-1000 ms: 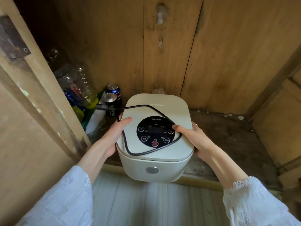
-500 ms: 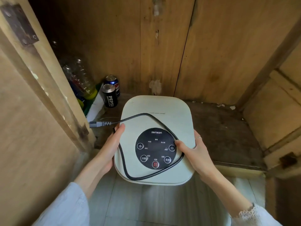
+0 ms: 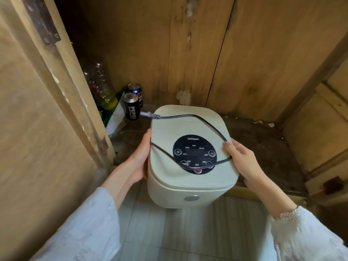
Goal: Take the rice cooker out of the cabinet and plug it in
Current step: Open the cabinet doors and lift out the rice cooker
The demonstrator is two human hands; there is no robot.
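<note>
Head view: the cooker (image 3: 190, 157) is hanging between the left hand (image 3: 140, 157) and right hand (image 3: 243, 161), both clamping its sides, its front half already over the floor past the cabinet (image 3: 263, 144) sill. Plugging in is still waiting (no socket showing). The cord (image 3: 188, 140) is lying loose beside both thumbs. The door post is crowding the left wrist; right is roomier.

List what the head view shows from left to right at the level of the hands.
Cabinet door → left hand → rice cooker → right hand → cabinet floor. The cord loops over the cooker's lid, so it is left out.
</note>
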